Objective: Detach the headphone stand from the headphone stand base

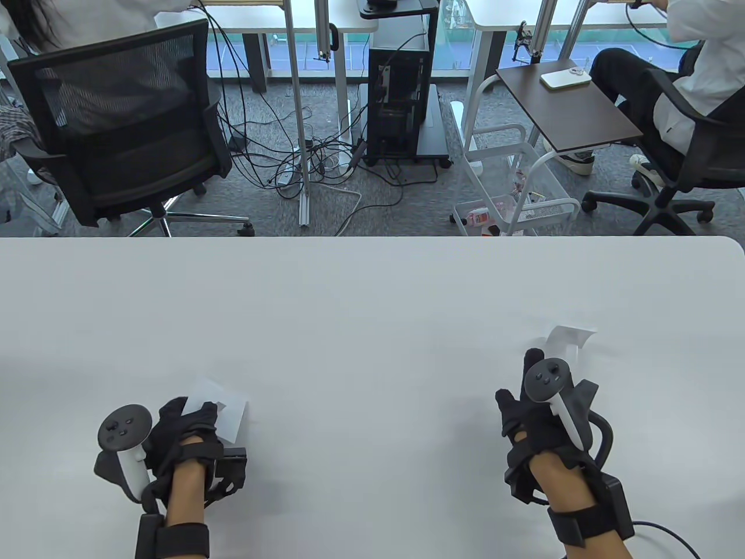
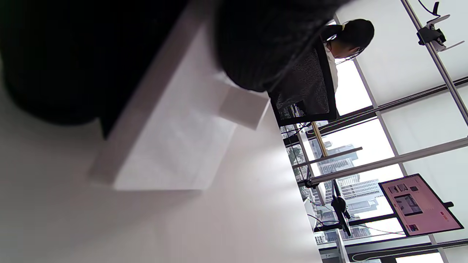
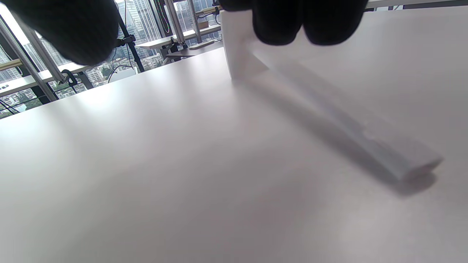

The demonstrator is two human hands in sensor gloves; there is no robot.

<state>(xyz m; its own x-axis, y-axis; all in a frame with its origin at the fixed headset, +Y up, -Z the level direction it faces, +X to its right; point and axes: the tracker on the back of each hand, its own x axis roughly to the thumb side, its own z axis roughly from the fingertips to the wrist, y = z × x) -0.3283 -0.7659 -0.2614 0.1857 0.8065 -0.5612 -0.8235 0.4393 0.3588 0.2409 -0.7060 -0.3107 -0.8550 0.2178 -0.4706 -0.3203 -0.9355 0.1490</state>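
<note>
The white flat headphone stand base point(image 1: 231, 411) lies on the table at the lower left, apart from the stand. My left hand point(image 1: 187, 420) holds its near edge, with the fingers on top; in the left wrist view the base point(image 2: 175, 142) shows a small raised block under my gloved fingers point(image 2: 263, 44). The white headphone stand point(image 1: 569, 339) lies on its side at the lower right. My right hand point(image 1: 528, 381) is just behind it with the fingers stretched out. In the right wrist view the fingertips point(image 3: 303, 22) are at the wide end of the stand point(image 3: 329, 109) and the thumb is off to the left.
The white table point(image 1: 372, 303) spreads between and beyond both hands. Past its far edge are office chairs point(image 1: 122, 122), cables on the floor, a computer tower point(image 1: 401, 99) and a white wire cart point(image 1: 512, 198).
</note>
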